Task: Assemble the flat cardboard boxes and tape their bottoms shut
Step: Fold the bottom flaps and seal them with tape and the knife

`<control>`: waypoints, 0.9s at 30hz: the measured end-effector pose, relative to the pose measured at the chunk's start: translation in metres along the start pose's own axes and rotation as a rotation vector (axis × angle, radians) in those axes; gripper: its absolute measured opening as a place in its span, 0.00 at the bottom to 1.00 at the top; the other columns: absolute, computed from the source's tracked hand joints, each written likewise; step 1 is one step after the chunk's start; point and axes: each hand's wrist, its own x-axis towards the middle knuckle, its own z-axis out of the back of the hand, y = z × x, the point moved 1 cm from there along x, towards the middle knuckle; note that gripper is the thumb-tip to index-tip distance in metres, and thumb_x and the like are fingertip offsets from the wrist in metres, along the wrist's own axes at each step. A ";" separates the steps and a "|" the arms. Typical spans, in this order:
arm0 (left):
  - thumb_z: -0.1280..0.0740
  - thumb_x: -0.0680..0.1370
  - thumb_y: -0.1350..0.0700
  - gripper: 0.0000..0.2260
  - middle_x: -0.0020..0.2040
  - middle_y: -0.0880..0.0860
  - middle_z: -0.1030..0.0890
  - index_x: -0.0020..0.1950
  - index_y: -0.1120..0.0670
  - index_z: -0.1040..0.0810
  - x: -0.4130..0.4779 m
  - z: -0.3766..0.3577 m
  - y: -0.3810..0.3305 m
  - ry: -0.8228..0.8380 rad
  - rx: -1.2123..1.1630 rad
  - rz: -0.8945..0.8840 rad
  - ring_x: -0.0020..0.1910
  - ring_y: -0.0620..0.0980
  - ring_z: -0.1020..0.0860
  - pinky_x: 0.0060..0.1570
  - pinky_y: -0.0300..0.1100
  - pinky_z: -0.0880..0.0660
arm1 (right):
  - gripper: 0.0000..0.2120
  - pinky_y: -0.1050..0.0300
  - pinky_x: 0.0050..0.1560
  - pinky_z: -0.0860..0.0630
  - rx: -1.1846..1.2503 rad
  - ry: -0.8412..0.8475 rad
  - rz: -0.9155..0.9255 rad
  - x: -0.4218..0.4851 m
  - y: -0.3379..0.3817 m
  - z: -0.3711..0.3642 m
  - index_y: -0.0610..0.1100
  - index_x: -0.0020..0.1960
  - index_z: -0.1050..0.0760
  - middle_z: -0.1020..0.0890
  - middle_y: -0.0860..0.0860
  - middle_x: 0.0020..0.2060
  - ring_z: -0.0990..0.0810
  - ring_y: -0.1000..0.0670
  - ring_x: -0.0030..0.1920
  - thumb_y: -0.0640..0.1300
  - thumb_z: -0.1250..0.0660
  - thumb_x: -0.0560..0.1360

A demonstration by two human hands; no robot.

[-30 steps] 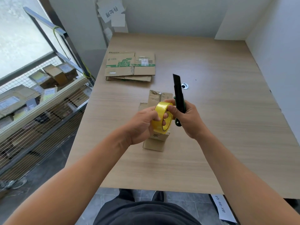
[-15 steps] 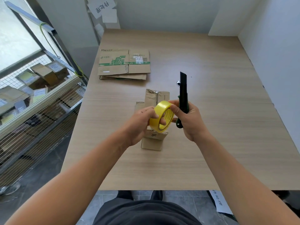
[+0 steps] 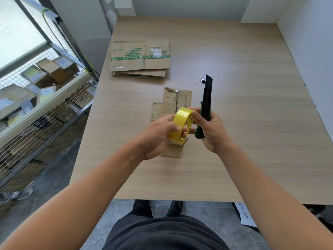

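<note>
- Left hand [image 3: 158, 134] grips the yellow tape roll [image 3: 181, 126]; right hand [image 3: 210, 130] grips the green-handled utility knife [image 3: 206, 105].
- Small brown cardboard box [image 3: 177, 100] beneath them seemingly not yet taped.
- Far stack of flat printed cardboard boxes [image 3: 140, 58] lies unassembled.

Light wood-grain bench [image 3: 252, 141], tucked into a corner, white walls along its far and right edges. Far left on it sits a stack of flat cardboard boxes [image 3: 140, 58], green print on the top one, lower sheets peeking out at the near side. Mid-bench, a single flattened box [image 3: 176, 100] lies lengthwise, old tape on its far end. Near that end, to the right, there's a small round metal fitting [image 3: 203, 81] in the surface.
</note>
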 end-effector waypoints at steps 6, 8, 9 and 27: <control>0.33 0.75 0.59 0.13 0.40 0.53 0.21 0.58 0.62 0.27 -0.001 -0.007 -0.005 -0.065 0.053 -0.002 0.39 0.51 0.24 0.43 0.43 0.24 | 0.17 0.38 0.50 0.18 -0.042 -0.018 -0.007 -0.004 0.003 0.003 0.41 0.57 0.20 0.17 0.42 0.53 0.18 0.43 0.54 0.49 0.27 0.72; 0.34 0.75 0.61 0.14 0.41 0.54 0.21 0.59 0.62 0.27 -0.002 -0.006 -0.008 -0.027 0.030 0.029 0.40 0.52 0.24 0.47 0.46 0.25 | 0.16 0.41 0.47 0.18 -0.069 -0.015 -0.002 -0.006 0.007 0.004 0.41 0.56 0.20 0.16 0.44 0.52 0.17 0.44 0.53 0.49 0.27 0.72; 0.35 0.74 0.63 0.14 0.42 0.55 0.21 0.59 0.63 0.27 -0.002 -0.006 -0.010 -0.008 0.021 0.044 0.40 0.53 0.23 0.48 0.46 0.25 | 0.15 0.43 0.46 0.18 -0.080 -0.014 0.003 -0.007 0.009 0.005 0.42 0.55 0.20 0.16 0.45 0.52 0.17 0.45 0.52 0.49 0.27 0.72; 0.40 0.68 0.66 0.13 0.37 0.54 0.26 0.53 0.61 0.27 -0.001 -0.019 -0.009 -0.025 0.083 0.109 0.37 0.52 0.26 0.45 0.44 0.25 | 0.14 0.32 0.47 0.18 -0.197 0.012 0.013 -0.012 0.021 0.008 0.42 0.52 0.19 0.18 0.42 0.52 0.18 0.43 0.51 0.49 0.26 0.71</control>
